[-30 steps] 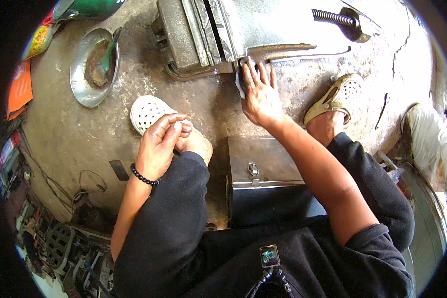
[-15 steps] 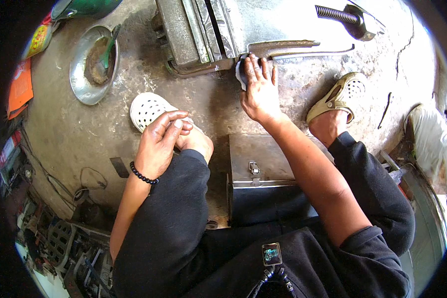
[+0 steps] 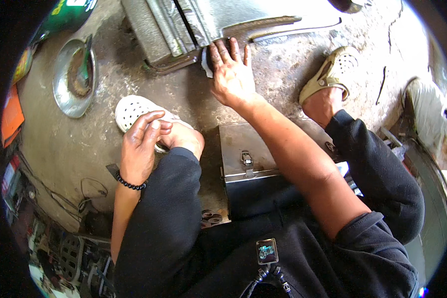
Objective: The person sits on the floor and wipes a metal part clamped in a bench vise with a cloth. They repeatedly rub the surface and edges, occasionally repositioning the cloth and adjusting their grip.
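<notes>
My right hand (image 3: 233, 74) lies over a thin white-edged pad (image 3: 207, 63) and presses it against the near edge of a large grey metal body (image 3: 154, 37) like a vise, with a dark slot across it. The hand hides most of the pad, so I cannot tell if it is cloth or abrasive sheet. Grime darkens those fingers. By my left shin, my left hand (image 3: 141, 149) hangs with its fingers curled together and the thumb against them; nothing shows inside. A black bead bracelet circles that wrist.
A steel box (image 3: 253, 144) with a latch sits between my legs. To the left are a metal bowl (image 3: 64, 102) holding a green-handled brush (image 3: 86, 62), and a green container (image 3: 67, 20). Cables (image 3: 67, 201) run along the floor at left. A whitish bag (image 3: 427, 111) stands at right.
The whole view has shifted, so the metal body sits higher and further left. My right hand still presses the pad near the same corner, covering more of it. The left hand keeps its curl.
</notes>
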### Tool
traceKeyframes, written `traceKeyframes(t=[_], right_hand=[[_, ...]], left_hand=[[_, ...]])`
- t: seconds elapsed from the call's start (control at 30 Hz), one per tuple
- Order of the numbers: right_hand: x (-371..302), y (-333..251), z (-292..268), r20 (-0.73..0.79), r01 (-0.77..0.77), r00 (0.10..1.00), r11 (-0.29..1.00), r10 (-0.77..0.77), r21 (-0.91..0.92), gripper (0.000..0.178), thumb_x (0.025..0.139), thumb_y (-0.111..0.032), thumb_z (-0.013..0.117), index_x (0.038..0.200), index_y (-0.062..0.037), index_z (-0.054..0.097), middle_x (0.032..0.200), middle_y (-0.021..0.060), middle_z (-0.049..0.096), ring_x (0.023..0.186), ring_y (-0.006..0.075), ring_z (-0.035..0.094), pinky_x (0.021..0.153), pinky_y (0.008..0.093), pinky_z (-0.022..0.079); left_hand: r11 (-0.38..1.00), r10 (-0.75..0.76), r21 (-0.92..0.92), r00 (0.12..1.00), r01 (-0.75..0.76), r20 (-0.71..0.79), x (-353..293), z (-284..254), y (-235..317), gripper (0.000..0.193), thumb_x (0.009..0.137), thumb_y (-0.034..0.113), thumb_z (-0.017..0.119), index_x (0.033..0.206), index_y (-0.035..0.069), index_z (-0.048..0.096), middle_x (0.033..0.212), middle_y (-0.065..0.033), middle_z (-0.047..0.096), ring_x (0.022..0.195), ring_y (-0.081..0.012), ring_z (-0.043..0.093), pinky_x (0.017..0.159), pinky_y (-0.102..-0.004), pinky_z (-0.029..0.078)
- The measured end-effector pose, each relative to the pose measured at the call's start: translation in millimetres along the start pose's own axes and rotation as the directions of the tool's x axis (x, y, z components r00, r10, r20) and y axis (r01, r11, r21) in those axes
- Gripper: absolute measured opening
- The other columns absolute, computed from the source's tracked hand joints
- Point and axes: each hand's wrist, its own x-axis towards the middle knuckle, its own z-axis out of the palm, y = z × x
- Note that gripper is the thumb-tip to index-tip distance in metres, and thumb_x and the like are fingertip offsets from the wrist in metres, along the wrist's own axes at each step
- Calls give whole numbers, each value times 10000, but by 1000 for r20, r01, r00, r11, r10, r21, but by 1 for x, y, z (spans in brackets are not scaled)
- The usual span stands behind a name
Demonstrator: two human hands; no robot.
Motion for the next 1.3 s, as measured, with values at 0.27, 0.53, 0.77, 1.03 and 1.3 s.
traceKeyframes(t=[0.27,0.53,0.77,1.03,1.3], right_hand=[[-6,-6,5,-40,-49,998,997,51,51,759,844,-279,575,1514,-6,345,1593,181,303,1494,411,206,1201,604,109],[-18,19,-11,56,149,988,983,-144,-102,677,869,-224,468,1520,-64,372,1615,117,290,1507,347,207,1206,603,107],[-22,13,-5,89,111,990,993,-113,28,686,876,-213,476,1525,-37,341,1629,132,243,1512,367,174,1195,619,105],[-20,15,-10,55,93,994,993,-96,67,699,861,-220,469,1526,-47,346,1622,127,265,1515,372,163,1196,628,80],[-22,16,-9,98,159,982,987,-161,26,733,821,-216,542,1509,-27,373,1624,136,256,1502,393,198,1190,630,119]], left_hand=[[994,-22,109,1000,24,-20,-1,-4,-2,300,1047,183,497,1245,-21,590,1013,-91,693,943,-138,650,866,-290,511],[997,0,83,1000,0,10,0,1,3,285,1045,167,504,1243,-18,594,1006,-89,696,944,-133,647,853,-284,508],[993,10,118,1000,-11,7,2,4,7,273,1042,147,497,1242,-7,600,1004,-77,693,948,-137,646,848,-278,499],[995,-27,92,999,26,17,4,5,10,272,1036,148,510,1238,-15,593,1011,-79,689,961,-141,645,872,-285,500],[999,-14,38,999,12,52,6,6,8,264,1033,122,514,1238,-27,587,1010,-89,687,979,-154,649,907,-298,507]])
